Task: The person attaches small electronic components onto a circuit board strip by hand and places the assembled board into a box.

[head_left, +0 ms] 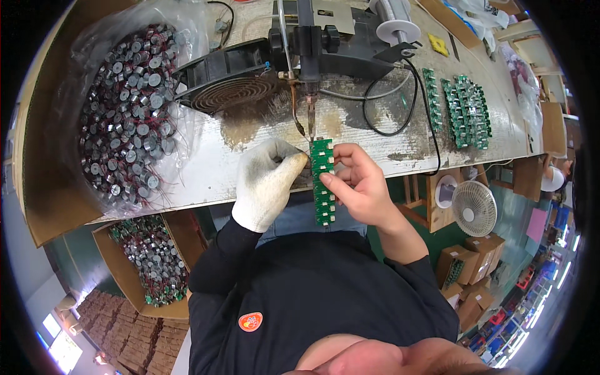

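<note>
A long green circuit board strip (pixel 322 160) with a row of small pale parts is held upright in front of me, its top end just below the soldering iron tip (pixel 311 119). My right hand (pixel 361 185), bare, grips the strip's right edge between thumb and fingers. In a white glove, my left hand (pixel 267 180) is closed in a pinch at the strip's upper left edge. Whatever those gloved fingers hold is hidden. A thin bent metal tube (pixel 295 103) comes down beside the iron and ends close to the tip.
Small round motors (pixel 134 119) with red wires fill a plastic-lined box on the left. A black fan (pixel 231 84) stands behind my left hand. A solder spool (pixel 398 31), a black cable (pixel 412 115) and stacked green boards (pixel 465 112) are right. Below left sits another box (pixel 115 262).
</note>
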Demonstrator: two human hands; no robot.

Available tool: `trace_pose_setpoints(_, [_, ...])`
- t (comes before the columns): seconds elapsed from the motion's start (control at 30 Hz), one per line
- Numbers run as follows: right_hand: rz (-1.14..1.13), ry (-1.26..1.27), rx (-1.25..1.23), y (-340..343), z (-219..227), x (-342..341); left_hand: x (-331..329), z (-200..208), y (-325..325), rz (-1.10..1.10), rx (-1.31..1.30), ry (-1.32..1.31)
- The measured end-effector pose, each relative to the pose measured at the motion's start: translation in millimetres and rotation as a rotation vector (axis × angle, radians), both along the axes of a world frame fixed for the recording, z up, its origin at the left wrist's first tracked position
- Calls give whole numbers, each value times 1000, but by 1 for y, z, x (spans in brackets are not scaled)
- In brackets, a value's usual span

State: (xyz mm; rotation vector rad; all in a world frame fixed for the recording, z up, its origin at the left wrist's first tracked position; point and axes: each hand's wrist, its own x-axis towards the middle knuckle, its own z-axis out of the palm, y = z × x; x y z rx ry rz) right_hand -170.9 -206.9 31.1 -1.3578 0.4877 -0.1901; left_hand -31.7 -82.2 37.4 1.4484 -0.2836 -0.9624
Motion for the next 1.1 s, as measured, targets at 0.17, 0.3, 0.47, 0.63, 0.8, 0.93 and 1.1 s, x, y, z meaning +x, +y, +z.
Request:
trace_pose_setpoints(0.17, [-22, -23, 14, 3, 1, 3, 0, 2, -2, 17, 24, -2])
trace_pose_setpoints(0.3, [-26, -16, -4, 1, 0, 5, 4, 6, -5, 3, 37, -42])
trace_pose_setpoints(0.47, [-46, -39, -1, 1, 0, 7, 5, 3, -7, 14, 53, -11])
trace_pose_setpoints(0.63, [-70, -52, -18, 2, 1, 7, 5, 16, -8, -3, 36, -132])
trace_pose_setpoints(0.8, [-30, -34, -56, 2, -6, 5, 2, 8, -5, 37, 53, -2])
trace_pose_setpoints(0.93, [-24, -31, -45, 3, -4, 4, 1, 1, -3, 28, 58, -45])
trace_pose_setpoints(1.1, [-46, -36, -25, 3, -3, 4, 4, 10, -4, -52, 90, -51])
